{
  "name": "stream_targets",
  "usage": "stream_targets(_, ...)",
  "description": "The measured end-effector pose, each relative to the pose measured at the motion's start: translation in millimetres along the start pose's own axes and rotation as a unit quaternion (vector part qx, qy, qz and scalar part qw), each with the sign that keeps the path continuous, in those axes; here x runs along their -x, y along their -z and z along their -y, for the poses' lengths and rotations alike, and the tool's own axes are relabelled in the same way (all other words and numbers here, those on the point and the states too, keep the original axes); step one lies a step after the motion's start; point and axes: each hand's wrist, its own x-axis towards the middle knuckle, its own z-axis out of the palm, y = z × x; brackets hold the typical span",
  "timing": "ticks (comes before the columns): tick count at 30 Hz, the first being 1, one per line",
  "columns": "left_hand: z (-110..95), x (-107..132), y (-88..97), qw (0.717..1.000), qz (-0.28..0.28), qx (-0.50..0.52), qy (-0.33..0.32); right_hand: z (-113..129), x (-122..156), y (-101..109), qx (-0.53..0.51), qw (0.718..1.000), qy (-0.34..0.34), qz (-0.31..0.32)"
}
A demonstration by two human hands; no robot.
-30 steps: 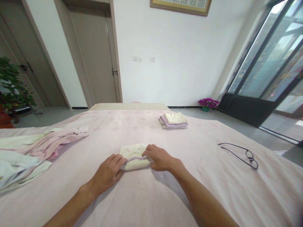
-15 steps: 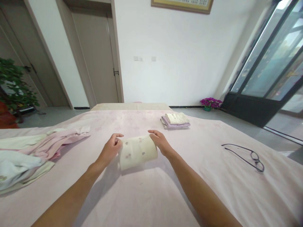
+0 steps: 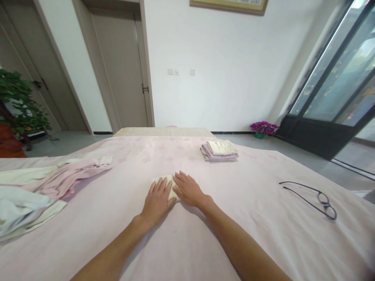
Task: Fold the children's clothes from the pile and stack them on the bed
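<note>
A cream folded cloth garment (image 3: 173, 188) lies on the pink bedspread (image 3: 181, 249), mostly covered by my two hands. My left hand (image 3: 158, 199) rests flat on its left part, fingers extended. On the right part lies my right hand (image 3: 189, 189), also flat with its fingers stretched out. Only a small strip of the cream fabric shows between them and at the top edge, so its exact kind is hidden. Farther back to the right sits a stack of folded clothes (image 3: 220, 151), cream on top and lilac beneath.
Loose pink, white and pale green clothes (image 3: 58, 183) are heaped at the left. Black-framed glasses (image 3: 324, 198) lie at the right. Beyond the bed are a door (image 3: 120, 70), a potted purple flower (image 3: 263, 128) and a leafy plant (image 3: 20, 103).
Both hands held the cream cloth raised by its sides before. Now it is folded smaller and down on the bedspread, with my hands laid flat over it, closer together.
</note>
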Motion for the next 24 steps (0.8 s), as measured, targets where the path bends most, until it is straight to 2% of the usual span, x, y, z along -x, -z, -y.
stream_targets(2, 5, 2, -5.0, 1.000, 0.005, -0.014, -0.004, -8, 2, -7, -0.016, 1.000, 0.006, 0.007)
stream_targets(5, 17, 4, -4.6, 1.000, 0.004, -0.009, 0.008, -24, 5, -12, -0.109, 0.993, 0.042, -0.019)
stream_targets(6, 22, 5, -3.4, 1.000, 0.003, -0.004, 0.018, -29, 6, -13, -0.151, 0.987, 0.035, -0.036)
stream_targets(8, 33, 6, -0.2, 0.998, 0.005, 0.011, 0.060, -38, 8, -15, -0.235, 0.968, -0.032, -0.084)
stream_targets(10, 44, 7, 3.6, 0.992, 0.006, 0.031, 0.123, -45, 8, -17, -0.303, 0.934, -0.128, -0.140)
stream_targets(12, 55, 8, 8.4, 0.981, -0.005, 0.050, 0.189, -51, 8, -18, -0.363, 0.889, -0.204, -0.191)
stream_targets(15, 64, 8, 16.4, 0.965, -0.028, 0.060, 0.255, -56, 5, -19, -0.449, 0.816, -0.271, -0.242)
stream_targets(17, 66, 9, 21.3, 0.959, -0.030, 0.047, 0.277, -58, 3, -19, -0.478, 0.791, -0.294, -0.246)
stream_targets(19, 65, 8, 25.3, 0.959, -0.025, 0.026, 0.283, -59, 2, -19, -0.479, 0.791, -0.302, -0.230)
stream_targets(24, 56, 6, 29.6, 0.961, -0.015, 0.008, 0.276, -61, 1, -17, -0.431, 0.830, -0.306, -0.176)
